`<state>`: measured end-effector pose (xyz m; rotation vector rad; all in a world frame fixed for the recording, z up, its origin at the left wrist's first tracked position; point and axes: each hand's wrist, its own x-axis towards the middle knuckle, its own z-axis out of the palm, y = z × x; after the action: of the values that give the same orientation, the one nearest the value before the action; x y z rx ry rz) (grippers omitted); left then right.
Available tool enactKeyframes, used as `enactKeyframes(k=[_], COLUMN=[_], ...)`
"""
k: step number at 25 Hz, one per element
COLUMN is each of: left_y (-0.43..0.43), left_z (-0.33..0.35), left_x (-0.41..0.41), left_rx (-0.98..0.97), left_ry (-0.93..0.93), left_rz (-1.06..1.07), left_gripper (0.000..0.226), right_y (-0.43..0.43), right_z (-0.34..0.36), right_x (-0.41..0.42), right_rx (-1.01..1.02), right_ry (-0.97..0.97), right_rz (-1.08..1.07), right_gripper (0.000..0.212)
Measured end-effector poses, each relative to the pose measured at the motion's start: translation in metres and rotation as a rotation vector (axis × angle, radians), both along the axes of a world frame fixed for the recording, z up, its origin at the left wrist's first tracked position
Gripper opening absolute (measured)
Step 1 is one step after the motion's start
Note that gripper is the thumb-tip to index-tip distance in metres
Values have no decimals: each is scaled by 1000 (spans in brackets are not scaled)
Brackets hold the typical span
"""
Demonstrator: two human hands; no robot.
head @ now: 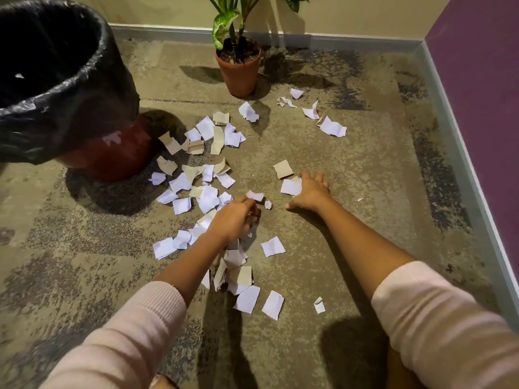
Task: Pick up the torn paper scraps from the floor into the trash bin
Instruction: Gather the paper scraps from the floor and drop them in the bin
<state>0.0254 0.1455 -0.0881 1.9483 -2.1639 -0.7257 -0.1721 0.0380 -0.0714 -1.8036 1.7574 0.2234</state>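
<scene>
Head view: left hand (pixel 234 219) pinching a white torn paper scrap (pixel 255 195), right hand (pixel 310 192) splayed flat on another; a loose pinch could drop it before the black-lined red trash bin (pixel 70 88).

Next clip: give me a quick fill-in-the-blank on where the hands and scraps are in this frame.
1. The trash bin is lined with a ____ plastic bag.
2. The right hand lies flat, fingers on a ____ paper scrap.
3. The left hand is curled, pinching a small scrap.
4. The potted plant stands in a ____ pot by the wall.

Missing: black; white; terracotta
</scene>
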Motion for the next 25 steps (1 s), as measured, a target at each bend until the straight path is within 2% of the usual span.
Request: enactKeyframes(k=[3,6,11,14,17,20,22,25], left_y=[2,6,22,37,64,87,92,89], left_z=[5,9,20,29,21,8,4,3], left_x=[11,25,39,46,51,49,47,46], left_rx=[15,18,-52,29,31,21,-24,-53], left_ry=[80,87,-40,-154,-305,-380,-411,-417], left_rz=[57,93,99,-26,-240,-390,-469,-528], left_gripper=[25,44,86,115,128,121,106,76], right_y=[6,20,28,37,54,64,69,67], right_z=[-8,-12,-1,8,8,-5,-8,-3], right_x=[23,48,72,79,81,72,61,45], right_rx=[-22,-11,93,-15,-132,-151,-175,-229], right_ry=[-36,-77,-260,-135,-9,69,124,169], right_rz=[126,257,428,638,917,1067,1167,1322], right_gripper=[89,81,94,108,108,114,118,111])
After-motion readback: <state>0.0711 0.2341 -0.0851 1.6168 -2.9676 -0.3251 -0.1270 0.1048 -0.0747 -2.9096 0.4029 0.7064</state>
